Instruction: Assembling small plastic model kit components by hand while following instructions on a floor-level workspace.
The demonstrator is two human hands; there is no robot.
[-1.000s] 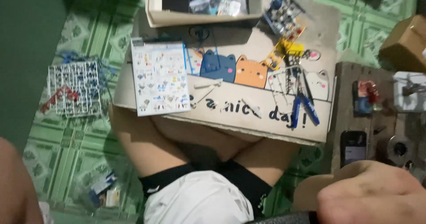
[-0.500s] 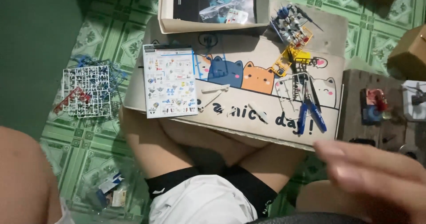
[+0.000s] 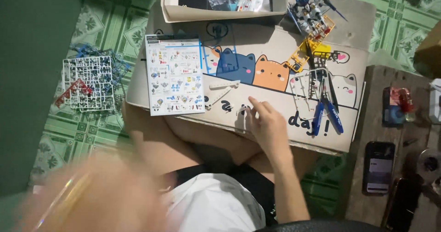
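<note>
Your right hand (image 3: 266, 126) rests on the cardboard sheet (image 3: 285, 117) across your lap, loosely open and holding nothing, fingertips touching the board by a small white part (image 3: 242, 111). Just beyond your fingers lie two white strip pieces (image 3: 219, 90), long axes running left to right, one tilted. Your left hand (image 3: 96, 195) is a near blur at lower left; its grip cannot be told.
</note>
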